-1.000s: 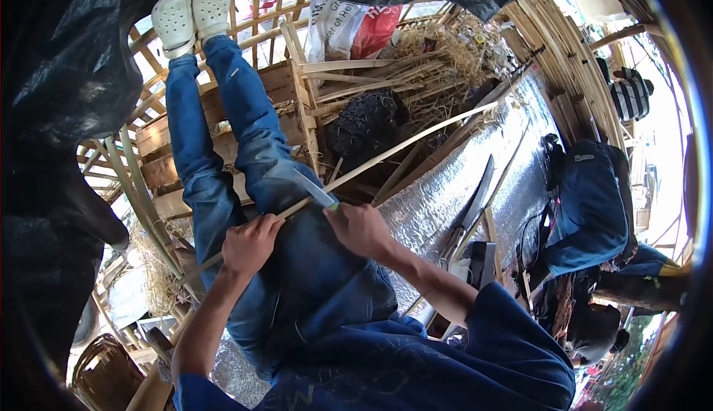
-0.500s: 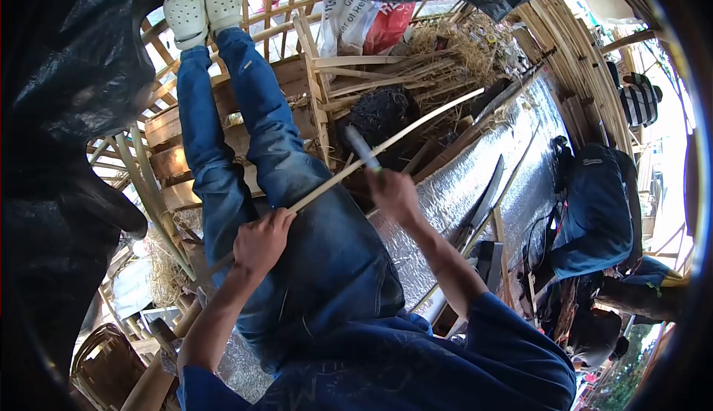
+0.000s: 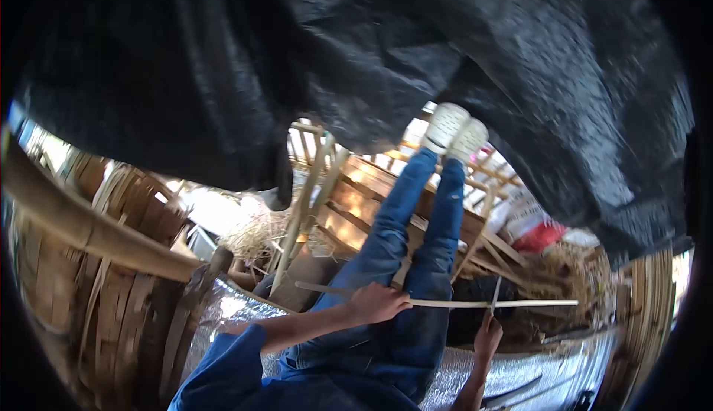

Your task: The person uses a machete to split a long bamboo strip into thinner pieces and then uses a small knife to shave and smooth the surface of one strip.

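A long pale strip (image 3: 535,303), likely bamboo, lies across the person's legs in jeans (image 3: 438,262). My left hand (image 3: 377,303) is closed around the strip near the thighs, and a shorter length sticks out to its left. Beyond the knees, my right hand (image 3: 488,337) grips a knife (image 3: 497,292) by its handle. The blade points up and crosses the strip, though whether it touches cannot be made out.
Black plastic sheeting (image 3: 371,54) hangs across the top. A thick bamboo pole (image 3: 96,232) and woven panels stand at the left. White clogs (image 3: 449,125) rest by a slatted frame. A long curved blade (image 3: 512,391) lies on silver foil (image 3: 594,359) at lower right.
The view has swung left and up, so more black sheeting and the left side show. My right hand with the knife is now farther out along the strip from my left hand.
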The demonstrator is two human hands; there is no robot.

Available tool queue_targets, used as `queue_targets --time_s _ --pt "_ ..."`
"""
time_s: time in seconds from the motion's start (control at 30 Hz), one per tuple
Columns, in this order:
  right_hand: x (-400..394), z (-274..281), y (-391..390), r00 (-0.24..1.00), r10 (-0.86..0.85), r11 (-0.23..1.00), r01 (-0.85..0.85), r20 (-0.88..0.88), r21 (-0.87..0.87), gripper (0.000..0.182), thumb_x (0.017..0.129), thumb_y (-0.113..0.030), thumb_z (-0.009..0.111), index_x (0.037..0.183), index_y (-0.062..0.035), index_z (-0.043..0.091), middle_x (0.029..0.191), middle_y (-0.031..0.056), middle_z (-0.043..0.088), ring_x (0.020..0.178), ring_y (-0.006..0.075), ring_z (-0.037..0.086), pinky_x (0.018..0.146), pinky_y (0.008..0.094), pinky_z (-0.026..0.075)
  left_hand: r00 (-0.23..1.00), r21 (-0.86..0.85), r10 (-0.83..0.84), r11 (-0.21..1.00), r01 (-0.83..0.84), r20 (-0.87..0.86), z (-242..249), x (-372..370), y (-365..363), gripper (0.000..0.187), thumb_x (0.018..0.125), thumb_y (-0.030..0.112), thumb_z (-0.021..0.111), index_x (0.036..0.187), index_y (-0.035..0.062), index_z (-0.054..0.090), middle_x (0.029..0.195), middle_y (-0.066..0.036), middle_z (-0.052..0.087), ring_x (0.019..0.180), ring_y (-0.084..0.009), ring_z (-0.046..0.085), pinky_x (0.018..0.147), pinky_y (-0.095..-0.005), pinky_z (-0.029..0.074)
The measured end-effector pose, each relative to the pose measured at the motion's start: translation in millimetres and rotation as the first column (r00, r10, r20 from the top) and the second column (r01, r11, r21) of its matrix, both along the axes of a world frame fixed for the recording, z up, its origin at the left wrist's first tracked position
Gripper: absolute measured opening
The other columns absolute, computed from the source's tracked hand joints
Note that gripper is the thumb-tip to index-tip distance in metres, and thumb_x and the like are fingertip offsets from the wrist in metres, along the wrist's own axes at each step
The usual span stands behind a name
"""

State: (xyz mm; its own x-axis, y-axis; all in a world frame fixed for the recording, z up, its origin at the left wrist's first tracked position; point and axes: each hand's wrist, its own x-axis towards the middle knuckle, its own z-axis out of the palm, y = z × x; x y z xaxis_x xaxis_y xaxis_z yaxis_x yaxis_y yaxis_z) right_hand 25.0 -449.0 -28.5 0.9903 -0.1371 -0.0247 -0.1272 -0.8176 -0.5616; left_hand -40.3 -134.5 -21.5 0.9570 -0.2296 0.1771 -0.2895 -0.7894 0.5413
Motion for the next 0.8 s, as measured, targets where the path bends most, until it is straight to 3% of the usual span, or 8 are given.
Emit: queue_targets --time_s 0.17,0.27,0.37,0.4,0.47,0.6,0.73,0.8 --pt "-13 73 63 0.937 0.217 0.967 -0.244 0.274 0.068 0.054 0.099 -0.036 0.045 0.068 0.0078 0.053 0.055 0.0247 0.046 0.051 0.0412 0.043 0.050 0.0461 0.030 0.968 -0.005 0.247 0.969 -0.247 0.038 71 -69 37 0.029 0.092 0.040 0.054 0.088 0.0131 0.063 0.068 -0.010 0.064 0.061 -0.0296 0.065 0.054 -0.0405 0.053" --pt "-24 110 101 0.875 0.334 0.923 -0.378 0.349 0.065 0.050 0.099 -0.034 0.045 0.075 0.0081 0.056 0.062 0.0262 0.051 0.058 0.0426 0.048 0.055 0.0467 0.034 0.901 0.087 0.433 0.897 -0.433 0.022 114 -117 49 0.026 0.092 0.039 0.055 0.089 0.0144 0.065 0.067 -0.007 0.064 0.057 -0.0273 0.064 0.050 -0.0377 0.053" --pt "-28 133 123 0.769 0.528 0.826 -0.564 0.360 -0.005 0.039 0.098 -0.028 0.045 0.096 0.0078 0.060 0.079 0.0262 0.058 0.076 0.0462 0.053 0.071 0.0470 0.041 0.822 -0.127 0.531 0.847 -0.516 0.206 134 -157 55 0.026 0.089 0.038 0.061 0.086 0.0138 0.070 0.068 -0.007 0.066 0.055 -0.0258 0.064 0.049 -0.0358 0.052" --pt "-22 126 135 0.614 0.502 0.800 -0.597 0.609 -0.058 0.044 0.101 -0.032 0.044 0.083 0.0083 0.052 0.071 0.0206 0.051 0.067 0.0332 0.047 0.065 0.0422 0.035 0.805 -0.123 0.556 0.831 -0.542 0.206 143 -169 53 0.026 0.089 0.038 0.061 0.086 0.0138 0.070 0.068 -0.007 0.066 0.055 -0.0258 0.064 0.049 -0.0358 0.052" --pt "-13 137 143 0.796 0.424 0.834 -0.530 0.433 0.157 0.045 0.100 -0.034 0.045 0.082 0.0064 0.051 0.068 0.0109 0.047 0.064 0.0224 0.044 0.062 0.0375 0.035 0.762 -0.140 0.625 0.781 -0.609 0.169 154 -189 49 0.030 0.089 0.039 0.061 0.087 0.0101 0.071 0.069 -0.007 0.066 0.056 -0.0249 0.065 0.049 -0.0356 0.052" --pt "-22 192 191 0.796 0.393 0.583 -0.603 0.461 0.544 0.029 0.099 -0.033 0.048 0.100 -0.0053 0.055 0.066 -0.0039 0.041 0.052 0.0009 0.032 0.043 0.0212 0.021 0.750 -0.317 0.660 0.707 -0.633 -0.025 170 -211 37 0.035 0.091 0.037 0.059 0.096 0.0039 0.068 0.079 -0.014 0.068 0.059 -0.0284 0.065 0.057 -0.0392 0.054" --pt "-3 198 221 0.570 0.395 0.450 -0.804 0.720 0.390 0.022 0.096 -0.023 0.057 0.109 -0.0053 0.054 0.061 -0.0071 0.040 0.041 -0.0011 0.027 0.037 0.0203 0.015 0.747 -0.402 0.665 0.676 -0.617 -0.028 162 -216 27 0.036 0.092 0.036 0.058 0.100 0.0021 0.066 0.082 -0.018 0.068 0.062 -0.0307 0.065 0.061 -0.0397 0.054" --pt "-29 233 234 0.700 0.542 0.360 -0.693 0.465 0.624 0.031 0.095 -0.023 0.059 0.114 -0.0001 0.052 0.077 -0.0010 0.051 0.053 -0.0006 0.032 0.042 0.0194 0.020 0.709 -0.396 0.704 0.661 -0.637 0.035 158 -216 23 0.034 0.093 0.034 0.058 0.098 0.0018 0.065 0.080 -0.019 0.067 0.062 -0.0317 0.064 0.059 -0.0406 0.052"
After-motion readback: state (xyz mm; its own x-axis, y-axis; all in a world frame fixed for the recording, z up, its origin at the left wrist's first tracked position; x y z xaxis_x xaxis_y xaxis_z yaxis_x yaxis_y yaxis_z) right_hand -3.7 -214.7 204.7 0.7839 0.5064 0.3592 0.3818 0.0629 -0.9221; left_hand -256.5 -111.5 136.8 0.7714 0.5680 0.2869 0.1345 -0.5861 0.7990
